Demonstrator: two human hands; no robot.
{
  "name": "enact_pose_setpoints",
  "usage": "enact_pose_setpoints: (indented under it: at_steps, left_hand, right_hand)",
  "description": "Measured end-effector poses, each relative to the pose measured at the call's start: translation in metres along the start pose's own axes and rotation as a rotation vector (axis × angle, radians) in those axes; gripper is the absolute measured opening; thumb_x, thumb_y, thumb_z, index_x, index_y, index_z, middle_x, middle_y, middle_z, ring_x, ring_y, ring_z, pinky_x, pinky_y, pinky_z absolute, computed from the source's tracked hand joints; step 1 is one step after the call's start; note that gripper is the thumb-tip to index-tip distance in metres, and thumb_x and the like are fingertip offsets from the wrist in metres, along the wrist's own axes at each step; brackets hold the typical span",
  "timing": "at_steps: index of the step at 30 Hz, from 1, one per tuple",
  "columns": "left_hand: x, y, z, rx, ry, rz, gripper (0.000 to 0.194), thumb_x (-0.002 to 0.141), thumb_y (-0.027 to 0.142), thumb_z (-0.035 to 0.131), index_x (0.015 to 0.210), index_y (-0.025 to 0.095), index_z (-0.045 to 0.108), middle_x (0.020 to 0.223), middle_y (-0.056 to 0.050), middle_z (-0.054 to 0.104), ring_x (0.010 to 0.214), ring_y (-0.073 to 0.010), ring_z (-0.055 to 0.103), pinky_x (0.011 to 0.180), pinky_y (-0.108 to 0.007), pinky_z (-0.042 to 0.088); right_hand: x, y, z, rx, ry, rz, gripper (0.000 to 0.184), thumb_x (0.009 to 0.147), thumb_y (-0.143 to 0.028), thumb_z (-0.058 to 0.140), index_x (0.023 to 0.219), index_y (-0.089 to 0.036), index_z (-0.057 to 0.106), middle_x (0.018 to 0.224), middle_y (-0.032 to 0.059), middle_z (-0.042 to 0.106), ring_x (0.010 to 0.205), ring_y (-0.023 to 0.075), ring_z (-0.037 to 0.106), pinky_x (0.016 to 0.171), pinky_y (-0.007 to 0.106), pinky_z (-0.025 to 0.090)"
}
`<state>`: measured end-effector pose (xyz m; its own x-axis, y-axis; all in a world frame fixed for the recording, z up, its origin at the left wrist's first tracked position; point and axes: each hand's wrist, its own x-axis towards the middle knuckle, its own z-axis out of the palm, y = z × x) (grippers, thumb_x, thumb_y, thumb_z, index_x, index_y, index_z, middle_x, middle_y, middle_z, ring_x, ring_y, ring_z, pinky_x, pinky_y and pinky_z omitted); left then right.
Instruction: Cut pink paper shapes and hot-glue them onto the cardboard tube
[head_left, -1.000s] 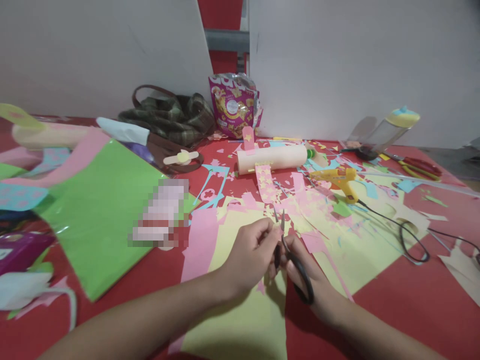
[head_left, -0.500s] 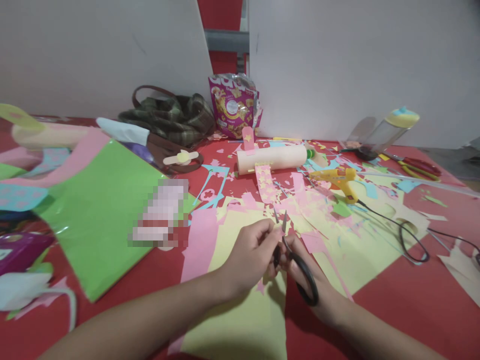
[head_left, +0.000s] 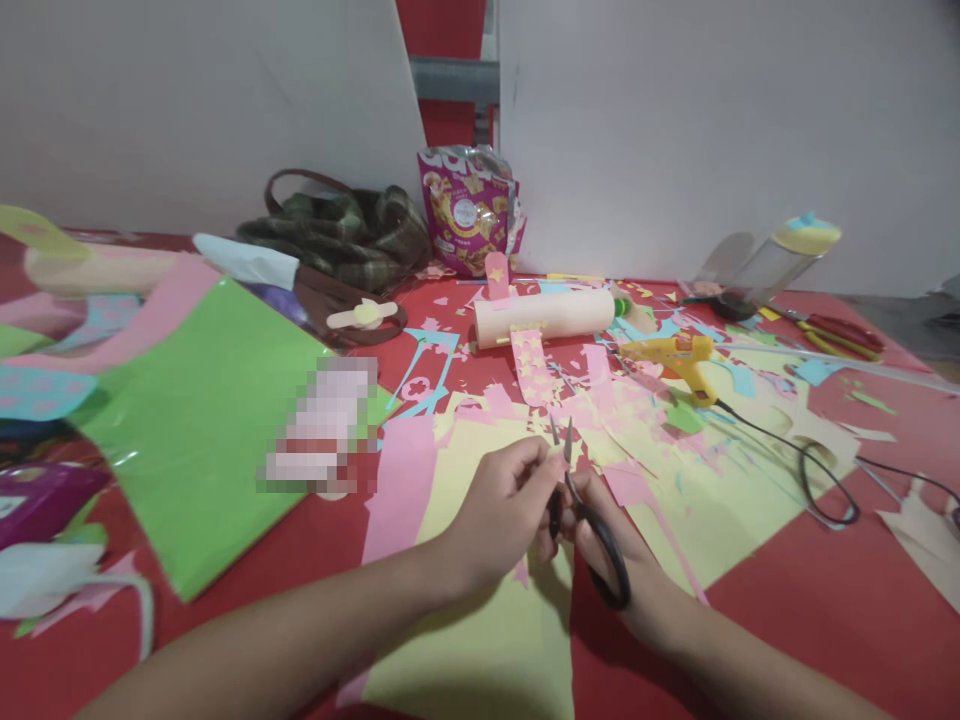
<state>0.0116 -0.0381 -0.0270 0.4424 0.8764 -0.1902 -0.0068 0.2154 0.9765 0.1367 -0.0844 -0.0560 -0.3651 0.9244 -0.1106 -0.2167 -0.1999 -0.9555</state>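
Black-handled scissors (head_left: 609, 555) are in my right hand (head_left: 592, 520), with fingers in the loops and the blades slightly apart, pointing away from me. Close against the blades, my left hand (head_left: 510, 500) pinches a small pale piece of paper (head_left: 556, 455), mostly hidden by the fingertips. Beneath both hands lies a yellow paper sheet (head_left: 480, 640), with a pink sheet (head_left: 397, 480) under its left side. A small pink paper star (head_left: 521, 573) shows just below my left hand.
Beyond the hands lie a cream tube (head_left: 544, 318) with star-patterned strips, and paper scraps (head_left: 577, 400). A yellow glue gun (head_left: 686, 362) with a black cord lies right. Green sheet (head_left: 202, 430) and blurred-out object (head_left: 322, 425) are left. A snack bag (head_left: 469, 215) stands behind.
The scissors' blades have closed slightly, and their handle has shifted a little to the left. My left hand has barely moved.
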Motion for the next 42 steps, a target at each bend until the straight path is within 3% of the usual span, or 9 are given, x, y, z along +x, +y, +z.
enact_pose_setpoints:
  at_steps: [12, 25, 30, 33, 36, 42]
  left_hand:
    - [0.002, 0.006, -0.002, 0.086, 0.007, 0.028, 0.029, 0.081, 0.028, 0.039, 0.055, 0.017, 0.033, 0.043, 0.007, 0.044, 0.036, -0.0052, 0.042, 0.039, -0.018, 0.032]
    - [0.008, 0.01, -0.013, 0.324, 0.013, 0.09, 0.028, 0.079, 0.024, 0.039, 0.053, 0.016, 0.03, 0.052, 0.006, 0.027, 0.049, -0.0061, 0.028, 0.047, -0.019, 0.025]
    - [0.014, 0.013, -0.023, 0.475, -0.121, 0.076, 0.029, 0.079, 0.026, 0.037, 0.053, 0.016, 0.028, 0.052, 0.006, 0.025, 0.048, -0.006, 0.027, 0.046, -0.019, 0.023]
    - [0.015, 0.016, -0.027, 0.555, -0.255, 0.05, 0.028, 0.077, 0.025, 0.037, 0.053, 0.016, 0.026, 0.051, 0.006, 0.023, 0.047, -0.0059, 0.024, 0.044, -0.02, 0.02]
    - [0.015, 0.02, -0.029, 0.622, -0.367, 0.032, 0.028, 0.076, 0.026, 0.037, 0.053, 0.016, 0.026, 0.051, 0.006, 0.021, 0.047, -0.0059, 0.022, 0.043, -0.02, 0.018]
    - [0.013, 0.019, -0.029, 0.679, -0.52, 0.04, 0.024, 0.075, 0.022, 0.036, 0.053, 0.016, 0.028, 0.051, 0.006, 0.023, 0.047, -0.0059, 0.022, 0.043, -0.02, 0.018]
  right_hand:
    - [0.001, -0.003, 0.001, 0.018, 0.035, 0.062, 0.029, 0.075, -0.05, 0.047, 0.078, -0.023, 0.036, 0.065, -0.0035, 0.04, 0.056, 0.011, 0.036, 0.054, 0.025, 0.032]
    - [0.007, -0.005, 0.002, 0.016, 0.15, 0.061, 0.034, 0.071, -0.049, 0.053, 0.07, -0.023, 0.031, 0.054, -0.0077, 0.04, 0.046, 0.0079, 0.035, 0.044, 0.02, 0.028]
    - [0.009, -0.004, -0.003, 0.052, 0.234, -0.047, 0.03, 0.071, -0.044, 0.055, 0.071, -0.024, 0.032, 0.061, -0.0057, 0.046, 0.048, 0.0088, 0.041, 0.046, 0.021, 0.032]
    - [0.012, -0.004, -0.007, 0.052, 0.328, -0.111, 0.029, 0.067, -0.032, 0.063, 0.074, -0.024, 0.036, 0.072, -0.0035, 0.05, 0.059, 0.0111, 0.047, 0.056, 0.024, 0.038]
    - [0.014, -0.006, -0.008, 0.052, 0.418, -0.119, 0.03, 0.065, -0.021, 0.066, 0.074, -0.023, 0.037, 0.077, -0.0028, 0.052, 0.06, 0.0109, 0.048, 0.056, 0.023, 0.038]
    - [0.014, -0.01, -0.006, 0.07, 0.369, -0.087, 0.033, 0.063, -0.013, 0.066, 0.077, -0.023, 0.038, 0.077, -0.0034, 0.053, 0.058, 0.0089, 0.05, 0.052, 0.02, 0.039]
